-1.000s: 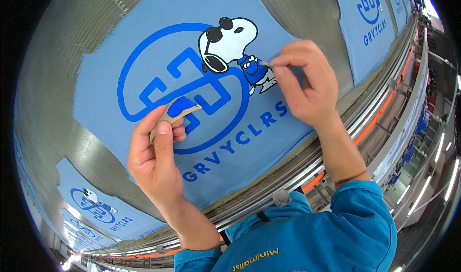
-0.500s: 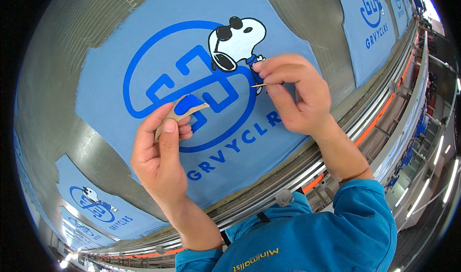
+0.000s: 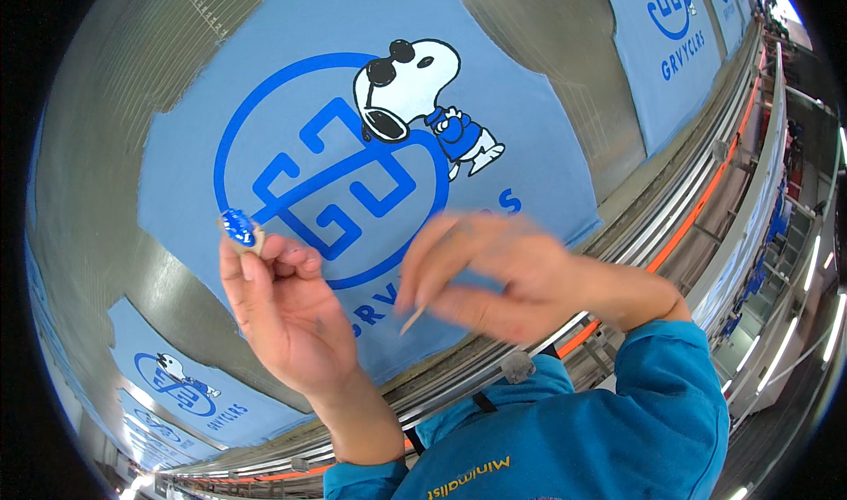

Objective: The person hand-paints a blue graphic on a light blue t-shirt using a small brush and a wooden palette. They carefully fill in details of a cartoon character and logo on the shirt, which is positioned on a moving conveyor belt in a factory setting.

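Between the thumb and fingers of my left hand (image 3: 304,332) is a small beige scrap (image 3: 256,242) carrying a glossy blob of blue paint (image 3: 238,225). My right hand (image 3: 503,279), smeared by motion, pinches a thin wooden toothpick (image 3: 412,320) that points down and to the left. Both hands are over a light blue fabric panel (image 3: 529,103) lying flat, the right one above its near edge and part of the lettering. The panel bears a blue circular emblem (image 3: 221,160) and a white cartoon dog (image 3: 437,72) in sunglasses and a blue top.
The panel lies on a long grey metal table (image 3: 106,191). Similar printed panels lie at the lower left (image 3: 181,385) and upper right (image 3: 657,76). Metal rails and an orange strip (image 3: 693,213) run along the near edge, with a small metal block (image 3: 518,368) close to my body.
My right hand has left the printed dog's body and moved down and left with the toothpick. My left hand has shifted left and tilted the scrap. The dog's clothes and legs now show.
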Tool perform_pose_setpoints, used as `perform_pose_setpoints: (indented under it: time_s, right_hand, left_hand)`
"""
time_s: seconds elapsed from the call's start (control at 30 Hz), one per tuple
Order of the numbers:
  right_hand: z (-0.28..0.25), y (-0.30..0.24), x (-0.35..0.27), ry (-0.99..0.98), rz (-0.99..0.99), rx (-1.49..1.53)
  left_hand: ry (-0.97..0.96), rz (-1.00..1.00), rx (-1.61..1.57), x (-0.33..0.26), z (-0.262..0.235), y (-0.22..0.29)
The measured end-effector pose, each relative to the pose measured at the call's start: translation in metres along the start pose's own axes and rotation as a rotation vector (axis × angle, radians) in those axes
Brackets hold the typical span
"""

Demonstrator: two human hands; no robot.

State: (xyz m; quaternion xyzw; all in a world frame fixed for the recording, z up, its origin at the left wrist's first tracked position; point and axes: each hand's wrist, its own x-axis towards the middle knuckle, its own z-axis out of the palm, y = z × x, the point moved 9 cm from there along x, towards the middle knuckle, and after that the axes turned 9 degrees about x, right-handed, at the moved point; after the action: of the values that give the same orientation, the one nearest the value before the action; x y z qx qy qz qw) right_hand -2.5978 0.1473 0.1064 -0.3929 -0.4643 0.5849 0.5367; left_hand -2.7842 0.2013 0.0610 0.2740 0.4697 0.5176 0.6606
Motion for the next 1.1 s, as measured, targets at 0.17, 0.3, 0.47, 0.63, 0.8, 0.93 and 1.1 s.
perform_pose_setpoints:
  time_s: [0.17, 0.3, 0.47, 0.63, 0.8, 0.93, 1.1]
  right_hand:
    - [-0.079, -0.037, 0.001, 0.272, -0.127, -0.555]
    - [-0.1, -0.026, -0.002, 0.271, -0.112, -0.722]
    - [-0.091, -0.015, -0.001, 0.277, -0.207, -0.85]
    - [-0.074, -0.012, 0.003, 0.184, -0.288, -0.766]
    - [-0.06, -0.009, 0.008, 0.094, -0.365, -0.811]
    - [-0.059, -0.004, 0.006, 0.075, -0.333, -0.795]
    - [-0.083, -0.022, 0.001, 0.274, -0.344, -0.677]
  left_hand:
    - [-0.023, 0.026, 0.025, 0.004, -0.01, 0.005]
    - [-0.053, 0.011, 0.03, 0.005, -0.006, 0.001]
    - [-0.032, -0.016, 0.041, 0.004, -0.006, -0.002]
    - [-0.038, -0.031, 0.054, 0.005, -0.004, -0.004]
    - [-0.043, -0.039, 0.05, 0.005, -0.004, -0.006]
    - [-0.05, -0.044, 0.048, 0.005, -0.003, -0.006]
    - [-0.056, -0.043, 0.041, 0.006, -0.005, -0.006]
